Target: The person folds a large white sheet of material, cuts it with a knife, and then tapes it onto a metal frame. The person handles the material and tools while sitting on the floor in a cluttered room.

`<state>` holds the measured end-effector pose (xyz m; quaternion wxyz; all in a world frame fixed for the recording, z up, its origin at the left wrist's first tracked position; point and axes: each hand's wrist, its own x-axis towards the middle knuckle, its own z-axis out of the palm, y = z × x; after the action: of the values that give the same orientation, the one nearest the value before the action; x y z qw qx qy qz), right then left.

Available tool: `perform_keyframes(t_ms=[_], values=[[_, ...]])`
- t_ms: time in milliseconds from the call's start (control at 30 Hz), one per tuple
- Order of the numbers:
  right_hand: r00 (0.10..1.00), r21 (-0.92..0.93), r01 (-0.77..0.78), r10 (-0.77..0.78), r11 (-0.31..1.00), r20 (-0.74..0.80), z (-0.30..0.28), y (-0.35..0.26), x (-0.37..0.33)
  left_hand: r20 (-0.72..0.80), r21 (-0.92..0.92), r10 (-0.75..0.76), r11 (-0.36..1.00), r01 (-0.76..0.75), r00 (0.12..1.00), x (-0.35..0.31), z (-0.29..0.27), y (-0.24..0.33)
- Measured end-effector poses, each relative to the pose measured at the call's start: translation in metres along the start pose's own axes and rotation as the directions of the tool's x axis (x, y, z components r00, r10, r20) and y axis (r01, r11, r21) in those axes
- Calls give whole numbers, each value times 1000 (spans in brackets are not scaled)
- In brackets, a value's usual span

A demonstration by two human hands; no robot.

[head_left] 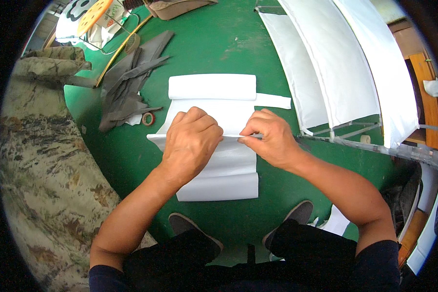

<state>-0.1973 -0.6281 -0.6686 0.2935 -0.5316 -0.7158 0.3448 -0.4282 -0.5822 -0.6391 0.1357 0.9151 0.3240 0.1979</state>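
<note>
At centre on the green floor, your white sheet lies rolled at 12 and 6 o'clock, a ridge across its middle. Left hand grips that ridge toward 9, right hand pinches it toward 3. Keep both grips level, tension even, ridge straight. Tape roll near 10, grey fabric beyond; white-covered rack at 2.

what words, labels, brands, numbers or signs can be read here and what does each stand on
White item beside the round, yellow-orange, perforated disc: green and red lettering, small and tilted, left unquoted.
Smooth white sheet with rolled ends, pinched by the left hand and right hand: no text visible.
Hanging white panels at right: no text visible.
</note>
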Motion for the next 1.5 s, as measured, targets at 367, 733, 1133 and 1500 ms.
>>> perform_keyframes(t_ms=[367,733,1133,1500], values=[[979,130,-201,196,971,47,-21,27,-27,14,-9,-7,1000,7,1000,1,-5,-3],[961,222,-273,275,936,23,-12,24,-29,42,-43,-21,999,23,999,8,1,8],[992,-117,111,-117,987,-38,-15,14,-17,33,-52,-30,998,31,999,3,6,6],[980,-298,199,-194,934,45,-9,-5,-4,16,-3,-14,1000,14,1000,-7,0,-2]])
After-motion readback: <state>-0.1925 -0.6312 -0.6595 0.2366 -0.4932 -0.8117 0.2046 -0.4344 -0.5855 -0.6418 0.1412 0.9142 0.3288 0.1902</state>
